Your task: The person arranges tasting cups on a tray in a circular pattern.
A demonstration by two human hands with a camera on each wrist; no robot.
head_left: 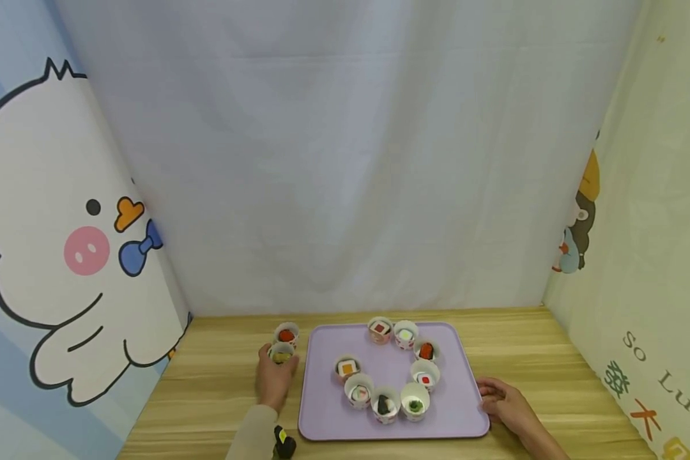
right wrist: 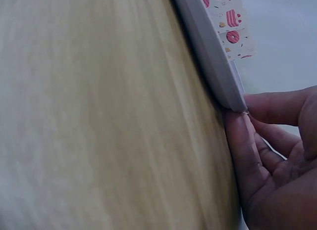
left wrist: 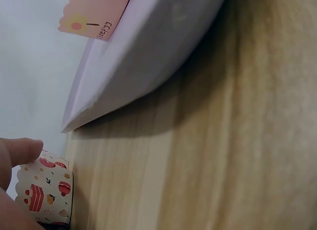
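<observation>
On the table left of the purple tray, my left hand holds a patterned paper baking cup with a yellow-green piece inside, thumb on its tray side. Right behind it stands another paper cup with an orange-red piece. At the tray's right edge, my right hand pinches the rim between thumb and fingers, seen close up at the tray edge. Several paper cups stand on the tray in a curved row, among them one with a green piece and one with a black-and-white piece.
A small black object with a yellow mark shows beside my left sleeve. The wooden table meets a pale curtain at the back. Printed cloths hang at left and right.
</observation>
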